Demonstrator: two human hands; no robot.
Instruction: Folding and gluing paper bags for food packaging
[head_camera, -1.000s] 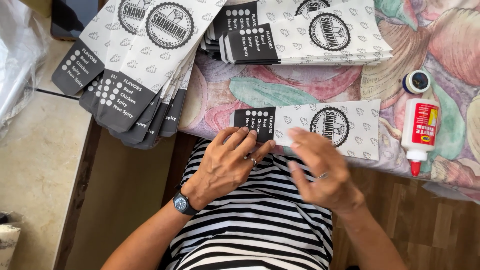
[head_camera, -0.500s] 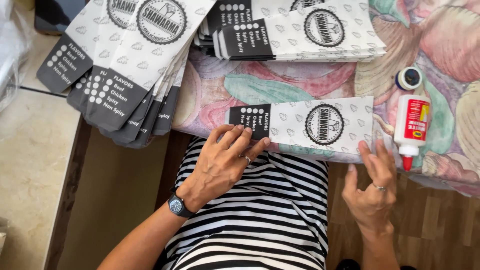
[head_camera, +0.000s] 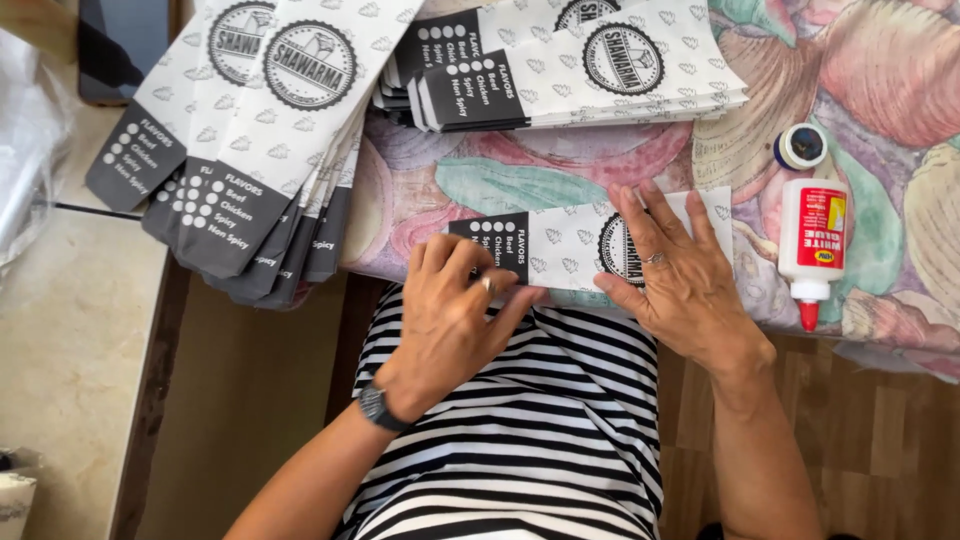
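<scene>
A white paper sleeve (head_camera: 560, 245) with a black end panel and a round black emblem lies across the near edge of the floral cloth. My left hand (head_camera: 450, 310) rests on its black end, fingers curled over the near edge. Flat on the sleeve's right half lies my right hand (head_camera: 675, 275), fingers spread, covering the emblem. Neither hand grips it. A white glue bottle (head_camera: 812, 250) with a red label and red tip lies just right of the sleeve, its round cap (head_camera: 801, 146) set apart above it.
A fanned pile of the same sleeves (head_camera: 250, 150) overhangs the cloth at the left. A neater stack (head_camera: 580, 65) lies at the top middle. The floral cloth (head_camera: 880, 90) covers the surface. A beige counter (head_camera: 70, 330) sits left; wooden floor (head_camera: 880, 440) shows at the lower right.
My right hand moved from off the table's edge up onto the sleeve's right half and now lies flat. The left hand stays on the black end.
</scene>
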